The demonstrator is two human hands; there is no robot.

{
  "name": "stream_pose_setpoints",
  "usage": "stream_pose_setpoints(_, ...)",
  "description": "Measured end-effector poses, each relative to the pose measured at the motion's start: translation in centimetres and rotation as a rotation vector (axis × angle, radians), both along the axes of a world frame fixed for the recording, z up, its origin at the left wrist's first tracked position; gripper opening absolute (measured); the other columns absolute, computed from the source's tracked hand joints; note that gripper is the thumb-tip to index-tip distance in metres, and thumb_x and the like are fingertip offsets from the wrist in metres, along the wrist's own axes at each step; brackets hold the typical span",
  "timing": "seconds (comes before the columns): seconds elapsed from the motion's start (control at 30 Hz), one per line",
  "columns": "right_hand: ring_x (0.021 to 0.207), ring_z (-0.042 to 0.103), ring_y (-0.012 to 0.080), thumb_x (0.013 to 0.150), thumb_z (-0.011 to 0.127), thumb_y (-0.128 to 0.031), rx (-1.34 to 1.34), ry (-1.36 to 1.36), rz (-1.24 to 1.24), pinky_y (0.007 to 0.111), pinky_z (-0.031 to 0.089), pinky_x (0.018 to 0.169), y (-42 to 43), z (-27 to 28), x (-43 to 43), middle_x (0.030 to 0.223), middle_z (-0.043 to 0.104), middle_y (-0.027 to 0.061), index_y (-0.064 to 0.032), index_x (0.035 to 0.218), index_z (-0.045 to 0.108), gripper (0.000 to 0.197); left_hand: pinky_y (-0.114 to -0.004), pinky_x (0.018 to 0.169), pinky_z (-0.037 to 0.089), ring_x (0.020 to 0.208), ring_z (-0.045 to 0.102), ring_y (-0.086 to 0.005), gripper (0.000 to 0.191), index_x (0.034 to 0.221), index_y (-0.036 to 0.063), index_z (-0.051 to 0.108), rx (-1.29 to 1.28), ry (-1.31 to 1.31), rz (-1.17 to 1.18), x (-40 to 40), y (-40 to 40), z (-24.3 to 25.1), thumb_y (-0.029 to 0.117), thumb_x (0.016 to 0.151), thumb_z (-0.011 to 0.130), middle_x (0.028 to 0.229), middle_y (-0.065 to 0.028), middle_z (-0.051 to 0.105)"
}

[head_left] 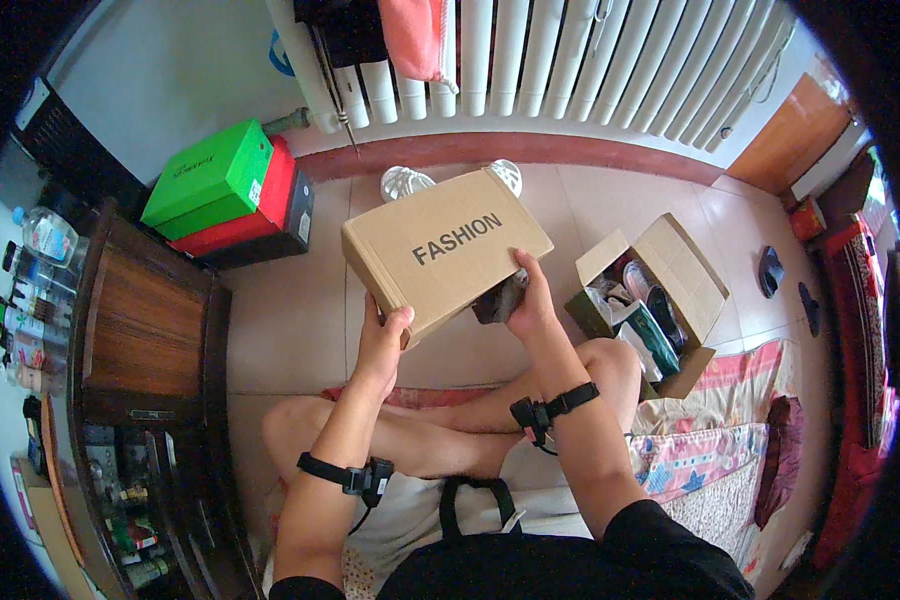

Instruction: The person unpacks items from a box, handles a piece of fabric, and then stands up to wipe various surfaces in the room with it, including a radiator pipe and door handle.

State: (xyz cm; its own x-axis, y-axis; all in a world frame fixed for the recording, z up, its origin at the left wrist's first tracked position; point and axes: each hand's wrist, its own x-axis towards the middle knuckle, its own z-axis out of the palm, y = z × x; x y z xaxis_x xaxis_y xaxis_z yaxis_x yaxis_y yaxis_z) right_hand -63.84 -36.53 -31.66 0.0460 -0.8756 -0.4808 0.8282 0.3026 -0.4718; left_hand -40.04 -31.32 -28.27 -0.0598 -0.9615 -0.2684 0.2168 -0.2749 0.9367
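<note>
A closed brown cardboard box (450,244) with dark lettering on its lid is held up, tilted, in front of me. My left hand (385,334) grips its near left corner, the thumb on the top edge. The right edge is gripped by my right hand (531,300), its thumb on the lid; a dark, crumpled item (501,298) is bunched between this hand and the box. Behind the held box, a pair of white shoes (406,182) shows in part. To the right, an open cardboard box (591,311) holds several shoes (664,315) and a green and white package (651,341).
At the left, a green shoebox (210,180) rests on a red and a black one, beside a dark wooden cabinet (146,330) bearing bottles. A white radiator (570,67) lines the wall ahead. Patterned cloths (705,457) cover floor at the right; slippers (771,271) lie farther off.
</note>
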Motion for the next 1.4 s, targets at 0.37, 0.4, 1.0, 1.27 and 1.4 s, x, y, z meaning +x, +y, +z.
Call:
stream_pose_setpoints(0.37,0.117,0.054,0.0298,0.078,0.08,-0.028,-0.142,0.443,-0.322,0.042,0.046,0.1,0.0,0.8,-0.4,0.133,0.047,0.0167,0.0001,0.143,0.027,0.088,-0.042,0.109,0.032,0.129,0.043,-0.0255,0.071,0.142,0.0022,0.037,0.175,-0.029,-0.097,0.7,-0.3,-1.6,0.041,0.089,0.062,0.138,-0.0123,0.046)
stream_pose_setpoints(0.4,0.119,0.052,0.0276,0.077,0.08,-0.024,-0.182,0.575,-0.349,0.041,0.046,0.1,0.1,1.2,-0.1,0.134,0.046,0.0144,-0.0004,0.145,0.026,0.09,-0.04,0.108,0.031,0.126,0.044,-0.0236,0.07,0.139,-0.0006,0.041,0.193,-0.131,-0.074,0.7,-0.3,-1.2,0.044,0.09,0.063,0.135,-0.0119,0.049)
stream_pose_setpoints(1.0,0.117,0.043,0.039,0.058,0.089,-0.03,-0.744,1.615,-0.288,0.046,0.04,0.102,5.2,2.1,7.2,0.127,0.036,0.0238,0.0003,0.149,0.018,0.119,-0.042,0.097,0.043,0.126,0.044,-0.0209,0.066,0.142,0.0129,0.042,-0.029,0.012,-0.051,-0.3,-2.1,4.1,0.058,0.095,0.055,0.135,-0.0051,0.049)
stream_pose_setpoints(1.27,0.117,0.042,0.0402,0.058,0.088,-0.027,-0.814,1.704,-0.343,0.049,0.041,0.1,6.1,-1.1,8.5,0.13,0.038,0.0249,0.0015,0.148,0.02,0.116,-0.041,0.108,0.039,0.132,0.042,-0.0253,0.079,0.15,0.0033,0.024,-0.094,0.06,-0.058,-0.4,-2.2,3.0,0.038,0.093,0.067,0.144,-0.0138,0.04)
stream_pose_setpoints(1.4,0.119,0.042,0.0411,0.058,0.088,-0.028,-0.833,1.635,-0.33,0.049,0.04,0.101,5.8,-2.4,7.8,0.128,0.04,0.0238,0.0019,0.148,0.02,0.116,-0.039,0.111,0.035,0.134,0.04,-0.0257,0.083,0.149,-0.0018,0.024,-0.11,0.009,-0.041,-0.1,-2.6,0.6,0.036,0.091,0.07,0.144,-0.0161,0.04)
